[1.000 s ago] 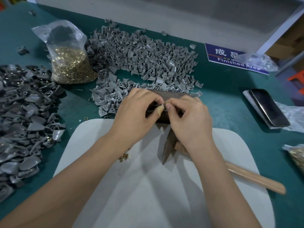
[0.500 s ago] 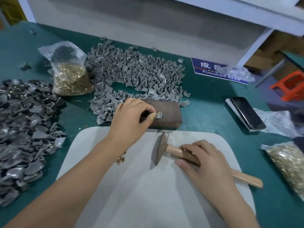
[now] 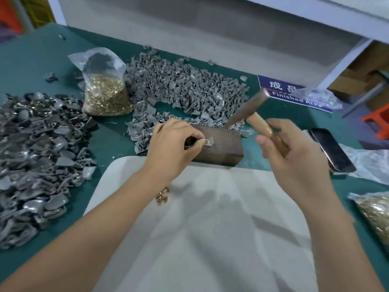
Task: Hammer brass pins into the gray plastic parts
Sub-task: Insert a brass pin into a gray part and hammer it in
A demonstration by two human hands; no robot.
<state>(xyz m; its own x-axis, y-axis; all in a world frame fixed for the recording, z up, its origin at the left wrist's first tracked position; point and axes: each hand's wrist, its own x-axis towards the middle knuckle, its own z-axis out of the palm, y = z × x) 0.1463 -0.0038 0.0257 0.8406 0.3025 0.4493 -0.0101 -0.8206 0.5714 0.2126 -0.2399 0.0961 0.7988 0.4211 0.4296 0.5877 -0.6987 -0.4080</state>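
Fingers (image 3: 199,142) of left hand (image 3: 172,144) pinch part (image 3: 209,141) on block (image 3: 219,144) | right hand (image 3: 294,157) grips hammer (image 3: 246,108), raised at 1 o'clock | strike pin squarely, clear of fingertips.

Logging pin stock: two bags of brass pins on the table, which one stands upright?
The bag of brass pins at far left, beside the gray parts pile. The other bag lies flat at the right edge.

Two bare forearms enter from the bottom edge, no sleeves in view on either. Left hand (image 3: 172,144): no glove, no ring or watch seen; a tan strip, looks like tape or a plaster, wraps the thumb tip. Right hand (image 3: 294,157): bare, no glove, no ring, wrist uncovered. Nails short and plain where visible. No other clothing in view.
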